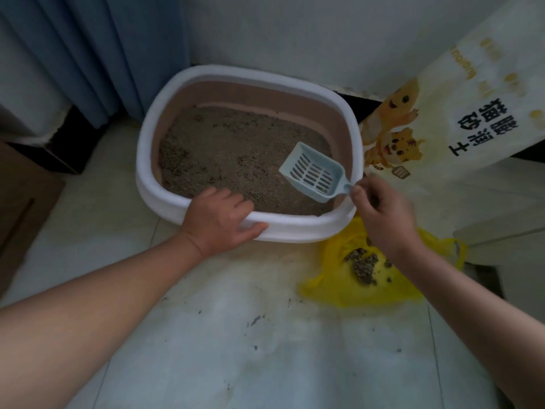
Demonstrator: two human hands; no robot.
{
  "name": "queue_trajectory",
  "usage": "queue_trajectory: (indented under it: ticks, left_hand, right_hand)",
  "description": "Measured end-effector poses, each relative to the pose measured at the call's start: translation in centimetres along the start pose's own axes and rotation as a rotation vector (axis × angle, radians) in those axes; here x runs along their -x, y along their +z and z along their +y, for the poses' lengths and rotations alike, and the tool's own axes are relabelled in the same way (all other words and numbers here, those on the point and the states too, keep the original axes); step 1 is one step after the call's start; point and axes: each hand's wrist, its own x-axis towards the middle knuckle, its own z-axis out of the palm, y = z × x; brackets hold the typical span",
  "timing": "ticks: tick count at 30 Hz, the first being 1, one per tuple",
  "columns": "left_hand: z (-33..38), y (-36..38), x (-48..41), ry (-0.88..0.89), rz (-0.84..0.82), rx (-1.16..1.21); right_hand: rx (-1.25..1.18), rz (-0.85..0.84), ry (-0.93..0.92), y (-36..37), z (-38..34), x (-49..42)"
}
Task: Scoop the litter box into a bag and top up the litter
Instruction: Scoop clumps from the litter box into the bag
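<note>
A white-rimmed litter box (153, 131) with a brown inner wall sits on the floor, filled with grey-brown litter (230, 149). My left hand (219, 218) grips its near rim, thumb on the outside. My right hand (380, 214) holds the handle of a pale blue slotted scoop (312, 172), whose empty head lies over the litter at the box's right side. A yellow plastic bag (339, 284) lies open on the floor just below the box's right corner, with clumps of litter (362, 264) in it.
A large cream litter sack (460, 119) with cartoon tigers leans against the wall at the right. Blue curtains (97, 54) hang at the back left. A brown cardboard piece (20, 208) lies at the left. Stray litter grains dot the white tiles (256, 320).
</note>
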Motion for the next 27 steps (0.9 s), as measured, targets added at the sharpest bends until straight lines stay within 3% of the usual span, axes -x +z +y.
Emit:
queue_trajectory:
  ticks: [4, 9, 16, 27]
  left_hand:
    - [0.1, 0.1, 0.1, -0.002, 0.012, 0.005]
    - [0.2, -0.2, 0.0, -0.012, 0.038, 0.014]
    - [0.3, 0.1, 0.1, -0.027, 0.089, 0.048]
    - [0.4, 0.2, 0.0, -0.06, 0.108, 0.082]
  right_hand:
    - [0.127, 0.005, -0.053, 3.0, -3.3, -3.2]
    - [0.374, -0.171, -0.091, 6.9, -5.5, -6.6]
    - [0.744, -0.227, -0.047, 6.5, -5.2, -8.7]
    - [0.571, -0.312, -0.062, 10.6, -5.2, -11.8]
